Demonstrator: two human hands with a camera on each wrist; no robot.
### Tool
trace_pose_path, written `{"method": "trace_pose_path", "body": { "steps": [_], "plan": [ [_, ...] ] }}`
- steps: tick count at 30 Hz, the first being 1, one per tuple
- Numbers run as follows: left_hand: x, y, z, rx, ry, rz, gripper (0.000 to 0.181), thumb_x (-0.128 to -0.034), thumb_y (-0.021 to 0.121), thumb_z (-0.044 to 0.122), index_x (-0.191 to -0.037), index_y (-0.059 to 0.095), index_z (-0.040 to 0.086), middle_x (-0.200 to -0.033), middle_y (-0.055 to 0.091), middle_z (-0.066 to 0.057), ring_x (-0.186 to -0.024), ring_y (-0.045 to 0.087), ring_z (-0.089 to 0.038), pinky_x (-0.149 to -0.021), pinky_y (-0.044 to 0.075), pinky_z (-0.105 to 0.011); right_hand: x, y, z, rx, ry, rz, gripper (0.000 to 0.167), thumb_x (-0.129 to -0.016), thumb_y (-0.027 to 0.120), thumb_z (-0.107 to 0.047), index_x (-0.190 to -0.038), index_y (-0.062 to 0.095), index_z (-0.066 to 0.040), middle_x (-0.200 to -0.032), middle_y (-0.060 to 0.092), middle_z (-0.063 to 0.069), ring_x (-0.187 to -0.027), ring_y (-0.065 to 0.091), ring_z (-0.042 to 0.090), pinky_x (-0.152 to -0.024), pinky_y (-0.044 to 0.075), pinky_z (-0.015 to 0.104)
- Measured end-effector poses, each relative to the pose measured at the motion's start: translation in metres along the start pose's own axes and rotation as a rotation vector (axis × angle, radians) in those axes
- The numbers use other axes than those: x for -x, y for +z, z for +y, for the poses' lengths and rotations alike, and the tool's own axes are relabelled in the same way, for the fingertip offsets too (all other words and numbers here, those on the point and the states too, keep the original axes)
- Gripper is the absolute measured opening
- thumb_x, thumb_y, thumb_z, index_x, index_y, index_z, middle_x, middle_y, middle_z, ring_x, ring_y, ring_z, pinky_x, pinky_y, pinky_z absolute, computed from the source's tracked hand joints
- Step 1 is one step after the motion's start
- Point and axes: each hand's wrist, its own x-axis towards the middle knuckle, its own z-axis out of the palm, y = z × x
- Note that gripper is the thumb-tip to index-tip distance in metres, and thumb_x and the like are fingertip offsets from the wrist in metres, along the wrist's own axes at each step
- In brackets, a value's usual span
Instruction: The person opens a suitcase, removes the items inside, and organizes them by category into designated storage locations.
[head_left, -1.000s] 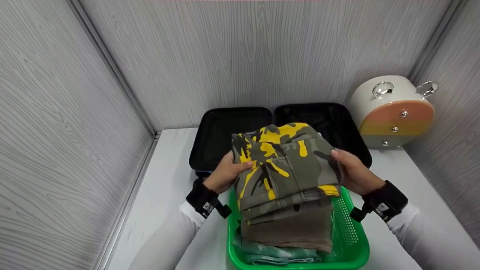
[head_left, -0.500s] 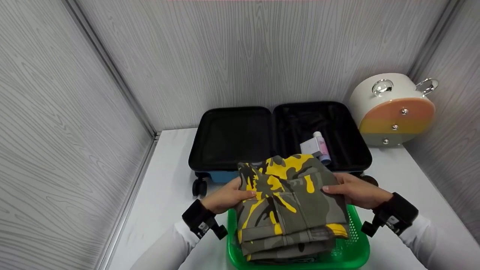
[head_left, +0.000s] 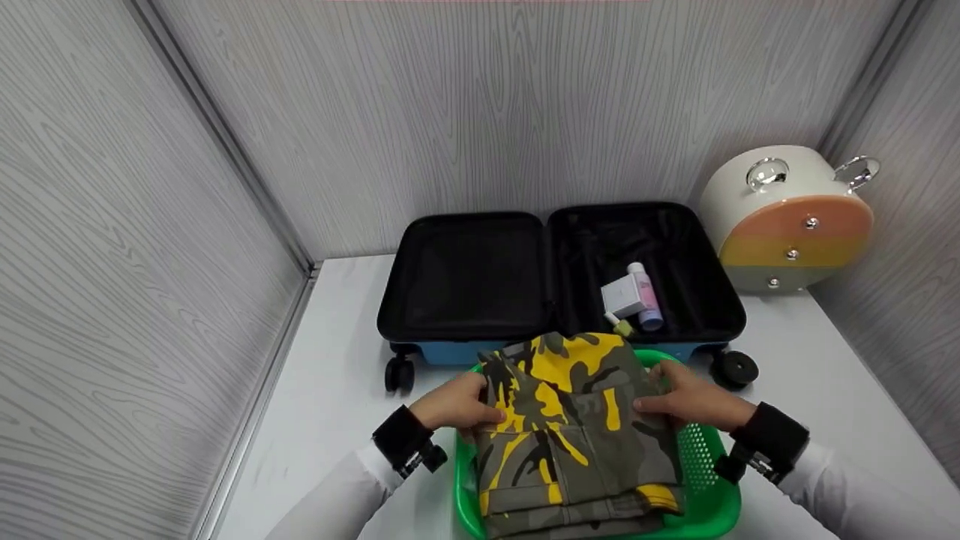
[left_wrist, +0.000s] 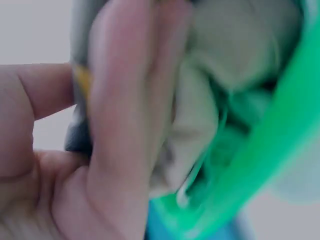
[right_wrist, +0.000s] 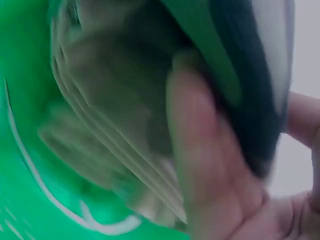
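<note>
A folded camouflage garment (head_left: 577, 435) in grey, black and yellow lies over a green plastic basket (head_left: 712, 495) in the head view. My left hand (head_left: 457, 403) grips its left edge, thumb on top and fingers beneath. On the opposite edge my right hand (head_left: 690, 397) pinches the cloth the same way. Both wrist views are blurred. Folded brownish cloth (right_wrist: 110, 95) shows below the garment inside the basket in the right wrist view. The left wrist view has the fingers (left_wrist: 125, 100) between the camouflage cloth and paler cloth (left_wrist: 192, 115).
Behind the basket a blue suitcase (head_left: 472, 277) lies open with a black lining. Its right half holds a white box (head_left: 622, 295), a pink and blue bottle (head_left: 646, 298) and a small green-yellow item (head_left: 621, 325). A round white case with coloured drawers (head_left: 795, 240) stands at the back right.
Both hands have brought the camouflage garment down and toward the person, into the basket area. The suitcase's contents have come into sight, and the brown and green cloths are covered in the head view.
</note>
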Motion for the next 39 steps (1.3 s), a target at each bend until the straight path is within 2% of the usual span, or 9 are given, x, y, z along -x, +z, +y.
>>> {"method": "trace_pose_path", "body": {
  "steps": [4, 6, 8, 11, 14, 17, 24, 34, 39],
  "plan": [
    [0.005, -0.002, 0.013, -0.328, 0.074, 0.327, 0.031, -0.0963, 0.083, 0.03, -0.111, 0.071, 0.005, -0.088, 0.065, -0.003, -0.066, 0.054, -0.015, -0.062, 0.045, -0.032, -0.002, -0.003, -0.011, 0.218, -0.177, 0.238, 0.052, -0.102, 0.078, -0.021, -0.137, 0.052, 0.007, -0.119, 0.069, 0.019, -0.1, 0.067, 0.028, -0.088, 0.061, 0.04],
    [0.011, -0.002, 0.02, -0.435, 0.136, 0.367, 0.043, -0.0972, 0.084, 0.034, -0.124, 0.067, 0.004, -0.102, 0.064, -0.007, -0.075, 0.057, -0.017, -0.068, 0.048, -0.035, -0.002, 0.001, -0.014, 0.298, -0.286, 0.268, 0.049, -0.1, 0.081, -0.021, -0.138, 0.06, 0.002, -0.135, 0.065, 0.021, -0.118, 0.065, 0.037, -0.1, 0.059, 0.049],
    [0.017, -0.002, 0.028, -0.501, 0.195, 0.284, 0.053, -0.0971, 0.084, 0.04, -0.133, 0.066, 0.006, -0.119, 0.066, -0.011, -0.087, 0.062, -0.019, -0.078, 0.054, -0.037, -0.002, 0.007, -0.016, 0.355, -0.384, 0.221, 0.048, -0.1, 0.082, -0.023, -0.14, 0.064, -0.003, -0.151, 0.058, 0.021, -0.136, 0.058, 0.044, -0.11, 0.052, 0.059],
    [0.019, 0.001, 0.037, -0.565, 0.209, 0.044, 0.073, -0.0949, 0.083, 0.053, -0.15, 0.06, 0.011, -0.145, 0.063, -0.011, -0.123, 0.065, -0.024, -0.103, 0.056, -0.041, -0.003, 0.016, -0.018, 0.416, -0.46, 0.058, 0.055, -0.101, 0.08, -0.028, -0.149, 0.062, -0.009, -0.168, 0.044, 0.023, -0.153, 0.043, 0.048, -0.117, 0.043, 0.067],
    [0.013, 0.008, 0.037, -0.657, 0.15, -0.139, 0.094, -0.092, 0.081, 0.063, -0.166, 0.044, 0.018, -0.173, 0.04, -0.011, -0.158, 0.043, -0.031, -0.126, 0.042, -0.047, -0.006, 0.022, -0.017, 0.473, -0.459, -0.1, 0.07, -0.101, 0.08, -0.034, -0.162, 0.051, -0.018, -0.176, 0.029, 0.024, -0.161, 0.024, 0.056, -0.119, 0.03, 0.079],
    [0.004, 0.015, 0.03, -0.735, 0.085, -0.224, 0.102, -0.0917, 0.079, 0.066, -0.172, 0.034, 0.022, -0.182, 0.023, -0.011, -0.168, 0.022, -0.036, -0.134, 0.029, -0.051, -0.009, 0.026, -0.013, 0.511, -0.427, -0.218, 0.083, -0.099, 0.082, -0.039, -0.17, 0.04, -0.026, -0.179, 0.018, 0.027, -0.162, 0.008, 0.064, -0.118, 0.015, 0.089],
    [-0.009, 0.024, 0.022, -0.774, 0.04, -0.252, 0.104, -0.0907, 0.08, 0.066, -0.172, 0.033, 0.021, -0.182, 0.022, -0.013, -0.168, 0.022, -0.037, -0.133, 0.031, -0.051, -0.011, 0.032, -0.003, 0.625, -0.372, -0.306, 0.084, -0.096, 0.082, -0.05, -0.168, 0.044, -0.03, -0.18, 0.015, 0.026, -0.161, 0.0, 0.064, -0.121, 0.006, 0.086],
    [-0.011, 0.038, 0.017, -0.908, 0.084, -0.192, 0.104, -0.0899, 0.076, 0.073, -0.169, 0.038, 0.017, -0.177, 0.034, -0.016, -0.163, 0.035, -0.039, -0.126, 0.041, -0.051, -0.013, 0.048, -0.007, 0.876, -0.306, -0.254, 0.091, -0.087, 0.084, -0.064, -0.165, 0.049, -0.033, -0.179, 0.025, 0.021, -0.164, 0.014, 0.057, -0.127, 0.02, 0.076],
    [-0.006, 0.034, 0.01, -0.851, 0.113, -0.169, 0.097, -0.0953, 0.073, 0.069, -0.169, 0.039, 0.017, -0.178, 0.033, -0.015, -0.164, 0.033, -0.037, -0.128, 0.039, -0.052, -0.015, 0.049, -0.013, 0.917, -0.3, -0.239, 0.089, -0.087, 0.082, -0.067, -0.163, 0.052, -0.031, -0.177, 0.03, 0.021, -0.163, 0.02, 0.057, -0.126, 0.025, 0.075]
  ]
}}
